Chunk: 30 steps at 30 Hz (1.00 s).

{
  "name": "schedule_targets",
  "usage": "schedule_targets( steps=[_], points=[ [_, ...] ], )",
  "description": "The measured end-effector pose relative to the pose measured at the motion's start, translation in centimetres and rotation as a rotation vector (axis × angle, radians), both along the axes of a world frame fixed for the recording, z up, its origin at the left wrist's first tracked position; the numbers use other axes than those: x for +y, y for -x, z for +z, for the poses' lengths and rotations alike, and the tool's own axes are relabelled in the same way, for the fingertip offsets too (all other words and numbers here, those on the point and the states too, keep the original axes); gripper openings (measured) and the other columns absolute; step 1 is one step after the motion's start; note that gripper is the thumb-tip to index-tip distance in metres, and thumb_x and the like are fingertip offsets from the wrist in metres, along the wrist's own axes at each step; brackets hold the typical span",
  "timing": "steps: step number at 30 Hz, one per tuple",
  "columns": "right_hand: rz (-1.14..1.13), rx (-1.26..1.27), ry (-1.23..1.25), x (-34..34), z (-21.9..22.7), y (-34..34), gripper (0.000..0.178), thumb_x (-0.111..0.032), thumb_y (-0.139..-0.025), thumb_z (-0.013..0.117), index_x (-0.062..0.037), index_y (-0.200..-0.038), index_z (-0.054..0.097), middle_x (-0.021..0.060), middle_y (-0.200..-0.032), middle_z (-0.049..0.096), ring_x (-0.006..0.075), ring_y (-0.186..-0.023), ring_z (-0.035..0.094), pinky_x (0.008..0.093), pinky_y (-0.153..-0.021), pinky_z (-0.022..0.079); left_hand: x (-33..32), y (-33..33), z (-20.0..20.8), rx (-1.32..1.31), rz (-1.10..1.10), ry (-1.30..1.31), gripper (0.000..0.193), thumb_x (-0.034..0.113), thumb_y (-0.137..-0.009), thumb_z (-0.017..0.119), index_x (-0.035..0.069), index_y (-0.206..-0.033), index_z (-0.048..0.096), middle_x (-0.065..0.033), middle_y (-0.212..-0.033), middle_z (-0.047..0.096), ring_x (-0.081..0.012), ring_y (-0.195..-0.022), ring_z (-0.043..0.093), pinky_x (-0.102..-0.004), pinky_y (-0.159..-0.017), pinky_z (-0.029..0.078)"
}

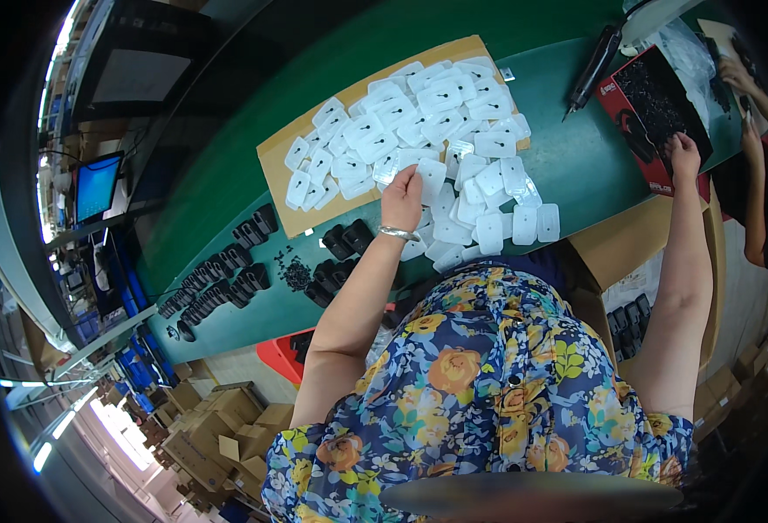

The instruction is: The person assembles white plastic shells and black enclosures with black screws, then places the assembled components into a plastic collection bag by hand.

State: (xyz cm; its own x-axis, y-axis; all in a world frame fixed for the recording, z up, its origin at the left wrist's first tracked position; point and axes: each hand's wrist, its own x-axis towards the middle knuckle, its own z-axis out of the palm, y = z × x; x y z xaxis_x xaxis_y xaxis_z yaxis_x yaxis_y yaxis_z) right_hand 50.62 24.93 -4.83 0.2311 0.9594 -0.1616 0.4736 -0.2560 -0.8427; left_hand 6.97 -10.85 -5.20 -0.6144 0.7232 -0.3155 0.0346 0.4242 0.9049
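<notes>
My left hand (pixel 403 200) is closed, its thumb and fingers pinching the edge of a translucent white plastic piece (pixel 431 178) with rounded corners. Around it spreads a heap of similar white pieces (pixel 394 113); many carry a small black part in the middle, while several nearer my body show only a dark dot. Over at the right, my right hand (pixel 683 160) is at the near edge of a red open box (pixel 620 106) filled with small black parts (pixel 649 87). Its fingertips are pressed together; whatever they hold is too small to make out.
Cardboard (pixel 277 179) lies under the heap on the green table (pixel 567 131). A black electric screwdriver (pixel 595 71) rests near the red box. Black housings (pixel 218 275) stand in rows at left. An open carton (pixel 615 240) is by my right side. Another person's hands (pixel 741 87) work at far right.
</notes>
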Motion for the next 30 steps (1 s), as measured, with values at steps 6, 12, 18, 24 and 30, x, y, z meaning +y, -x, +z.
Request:
schedule_targets(
  steps=[6, 12, 18, 24, 30],
  points=[
    [-0.015, 0.38, -0.091, -4.9, 7.1, 5.1, 0.019, -0.014, -0.085, 0.051, 0.0012, -0.096, 0.053, 0.0088, -0.087, 0.06, 0.0101, -0.069, 0.056, 0.0196, -0.06, 0.046, 0.6, -0.4, 3.3, -0.615, 0.167, 0.034, 0.026, 0.016, -0.082, 0.053, 0.003, -0.105, 0.055, -0.0033, -0.09, 0.06, -0.0122, -0.077, 0.057, -0.0249, -0.066, 0.046],
    [0.423, 0.587, 0.086, -19.3, 12.3, 16.7, 0.015, -0.014, -0.084, 0.051, -0.0008, -0.092, 0.052, 0.0097, -0.082, 0.059, 0.0099, -0.065, 0.056, 0.0197, -0.054, 0.045, 0.8, -2.7, 6.6, -0.887, -0.076, -0.188, 0.029, 0.004, -0.08, 0.053, 0.001, -0.109, 0.05, -0.0083, -0.101, 0.057, -0.0161, -0.088, 0.057, -0.0298, -0.075, 0.047],
    [0.707, 0.493, -0.068, -26.1, 12.0, 21.9, 0.008, -0.007, -0.077, 0.058, -0.0026, -0.083, 0.058, 0.0045, -0.086, 0.051, 0.0104, -0.07, 0.049, 0.021, -0.061, 0.041, 2.0, -6.3, 11.1, -0.556, -0.294, -0.219, 0.042, -0.007, -0.074, 0.052, 0.0, -0.115, 0.044, -0.0084, -0.106, 0.054, -0.0117, -0.094, 0.053, -0.0246, -0.078, 0.044],
    [0.72, 0.223, -0.222, -26.3, 11.5, 22.2, 0.008, -0.009, -0.071, 0.065, -0.0061, -0.078, 0.063, 0.0045, -0.083, 0.047, 0.0154, -0.076, 0.048, 0.0254, -0.065, 0.041, 2.1, -7.7, 12.9, -0.571, -0.31, -0.21, 0.041, -0.003, -0.074, 0.052, -0.001, -0.114, 0.043, -0.0055, -0.096, 0.058, -0.007, -0.081, 0.053, -0.0202, -0.069, 0.043],
    [0.736, 0.212, -0.207, -26.3, 11.7, 21.5, 0.009, -0.008, -0.068, 0.067, -0.0064, -0.077, 0.063, 0.004, -0.083, 0.046, 0.0155, -0.077, 0.048, 0.0256, -0.066, 0.041, 2.0, -7.9, 12.6, -0.633, -0.285, -0.12, 0.043, -0.003, -0.075, 0.054, 0.001, -0.116, 0.044, -0.0067, -0.101, 0.057, -0.0061, -0.083, 0.052, -0.0188, -0.069, 0.044]
  ],
)
